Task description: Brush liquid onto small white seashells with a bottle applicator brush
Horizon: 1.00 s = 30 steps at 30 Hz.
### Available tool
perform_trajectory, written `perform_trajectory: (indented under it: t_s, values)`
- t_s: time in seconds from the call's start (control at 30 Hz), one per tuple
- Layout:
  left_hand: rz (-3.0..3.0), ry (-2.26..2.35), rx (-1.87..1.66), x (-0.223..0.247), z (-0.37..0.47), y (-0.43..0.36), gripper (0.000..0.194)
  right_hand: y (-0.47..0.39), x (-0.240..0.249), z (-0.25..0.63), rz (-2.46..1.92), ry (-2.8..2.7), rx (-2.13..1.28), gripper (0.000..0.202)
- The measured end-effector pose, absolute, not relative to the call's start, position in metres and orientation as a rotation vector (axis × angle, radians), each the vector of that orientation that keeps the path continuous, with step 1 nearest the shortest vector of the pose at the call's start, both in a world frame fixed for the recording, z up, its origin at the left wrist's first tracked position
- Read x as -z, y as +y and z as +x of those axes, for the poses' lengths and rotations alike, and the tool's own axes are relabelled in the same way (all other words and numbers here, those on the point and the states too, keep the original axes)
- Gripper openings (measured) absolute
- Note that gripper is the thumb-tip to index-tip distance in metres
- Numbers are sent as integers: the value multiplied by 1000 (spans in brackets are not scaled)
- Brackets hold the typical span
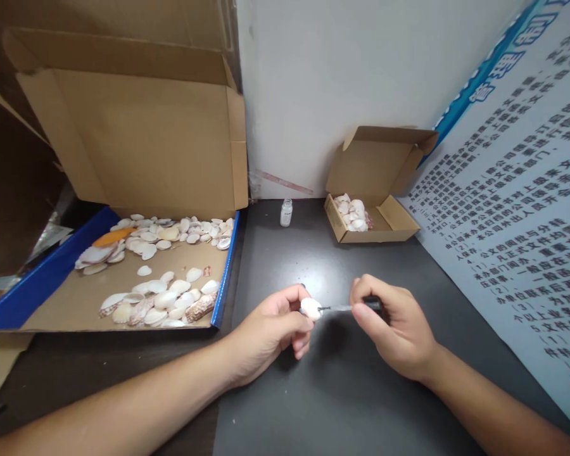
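Near the middle of the view, my left hand (278, 323) pinches a small white shell (310, 308) between thumb and fingers. To its right, my right hand (396, 323) is closed around the black handle of a thin applicator (337, 308). The applicator's dark tip points left and meets the right part of the shell; whether it presses on the surface cannot be told. Both hands are above the dark grey mat (275, 411). Behind them stands a small glass bottle (285, 214), uncapped, with whitish contents.
At the left, an open blue-edged cardboard box (227, 269) holds several shells and an orange piece (111, 237). A smaller open carton (370, 236) with several shells stands at the back right. A white wall (289, 95) rises behind; a printed poster (517, 209) is at the right.
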<state>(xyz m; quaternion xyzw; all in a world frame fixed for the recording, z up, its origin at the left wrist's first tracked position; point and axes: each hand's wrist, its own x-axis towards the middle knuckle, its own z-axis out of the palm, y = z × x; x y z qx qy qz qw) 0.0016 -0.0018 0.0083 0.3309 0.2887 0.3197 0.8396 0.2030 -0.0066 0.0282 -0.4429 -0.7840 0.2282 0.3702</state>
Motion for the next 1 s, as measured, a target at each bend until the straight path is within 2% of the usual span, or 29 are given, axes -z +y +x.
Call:
perform_trajectory:
  t_s: [0.2, 0.37, 0.53, 0.7, 0.87, 1.0]
  values:
    - [704, 622, -683, -8, 2, -2, 19, -9, -31, 204, -1255, -1993, -502, 26]
    - [708, 617, -680, -10, 2, -2, 17, -12, -30, 204, -1089, -2071, -586, 26]
    - [714, 624, -677, -10, 2, -2, 18, -9, -32, 201, -1230, -2015, -484, 26]
    - [716, 618, -678, -9, 2, -2, 17, -10, -33, 201, -1105, -2092, -519, 25]
    - [715, 617, -674, -7, 2, -1, 18, -11, -34, 201, -1246, -2003, -429, 25]
    - [722, 621, -672, -7, 1, -2, 18, -13, -34, 202, -1107, -2058, -487, 23]
